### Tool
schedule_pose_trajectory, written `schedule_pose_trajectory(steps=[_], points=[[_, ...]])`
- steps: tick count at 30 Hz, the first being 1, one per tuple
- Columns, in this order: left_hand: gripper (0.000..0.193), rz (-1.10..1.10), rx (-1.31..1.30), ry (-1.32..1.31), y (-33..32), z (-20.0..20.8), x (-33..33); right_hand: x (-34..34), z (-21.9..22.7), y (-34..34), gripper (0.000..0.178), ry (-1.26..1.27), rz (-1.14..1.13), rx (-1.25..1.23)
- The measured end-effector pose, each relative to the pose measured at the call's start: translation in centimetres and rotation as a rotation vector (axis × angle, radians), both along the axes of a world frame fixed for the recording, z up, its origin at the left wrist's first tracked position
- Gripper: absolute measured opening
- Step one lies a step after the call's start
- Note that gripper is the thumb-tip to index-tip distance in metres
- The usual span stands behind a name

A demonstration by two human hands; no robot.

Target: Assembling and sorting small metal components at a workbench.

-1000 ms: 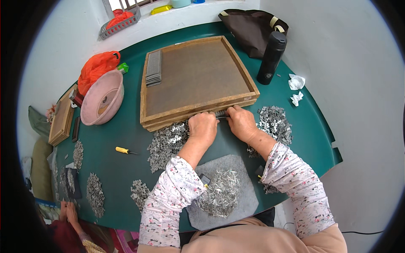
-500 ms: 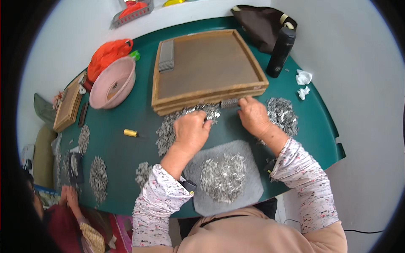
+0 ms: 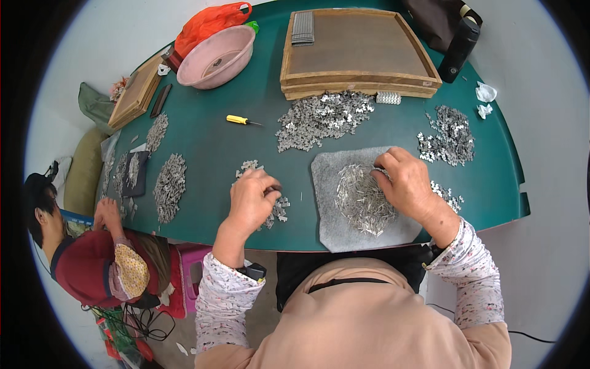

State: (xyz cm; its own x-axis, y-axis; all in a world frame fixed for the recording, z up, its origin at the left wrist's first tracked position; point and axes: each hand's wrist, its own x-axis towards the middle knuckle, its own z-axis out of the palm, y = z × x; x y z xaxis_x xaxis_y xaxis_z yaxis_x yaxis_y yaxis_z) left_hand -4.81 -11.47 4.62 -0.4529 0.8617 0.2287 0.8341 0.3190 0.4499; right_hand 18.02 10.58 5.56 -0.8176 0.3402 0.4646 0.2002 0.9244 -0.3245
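Observation:
My left hand (image 3: 252,197) is over a small pile of grey metal pieces (image 3: 279,212) near the table's front edge. Its fingers are curled and closed; what they hold, if anything, is hidden. Thumb and fingertips of my right hand (image 3: 409,183) are bent together at the right side of a heap of thin silvery pins (image 3: 362,203). Anything between those fingertips is too small to make out. The pins lie on a grey felt mat (image 3: 329,230). Beyond the mat spreads a larger heap of small metal pieces (image 3: 319,120), with a neat block of joined pieces (image 3: 388,98) against the wooden tray (image 3: 356,86).
A flat stack of grey strips (image 3: 303,29) lies in the tray. More metal pieces (image 3: 453,135) are at the right. A yellow-handled screwdriver (image 3: 236,119), a pink basin (image 3: 215,61) and a black bottle (image 3: 460,52) stand around. Another person (image 3: 92,264) sits at the left.
My left hand has come back from the large heap to the small pile. My right hand has left the block by the tray for the pins. The view has shifted.

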Motion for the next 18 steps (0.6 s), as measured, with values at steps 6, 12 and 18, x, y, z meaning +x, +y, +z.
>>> schedule_pose_trajectory(steps=[6,12,18], points=[[0.018,-0.065,-0.029,0.078,-0.6,-1.0,1.6,0.5,-0.5,-1.7,0.019,-0.003,0.037,0.007],[0.017,-0.067,-0.122,0.067,-0.4,-0.9,1.4,0.6,-0.6,-2.6,0.019,0.008,0.059,-0.011],[0.018,-0.101,-0.081,0.112,-0.4,-0.9,1.8,-0.4,-0.5,-3.7,0.017,-0.023,0.127,-0.050]])
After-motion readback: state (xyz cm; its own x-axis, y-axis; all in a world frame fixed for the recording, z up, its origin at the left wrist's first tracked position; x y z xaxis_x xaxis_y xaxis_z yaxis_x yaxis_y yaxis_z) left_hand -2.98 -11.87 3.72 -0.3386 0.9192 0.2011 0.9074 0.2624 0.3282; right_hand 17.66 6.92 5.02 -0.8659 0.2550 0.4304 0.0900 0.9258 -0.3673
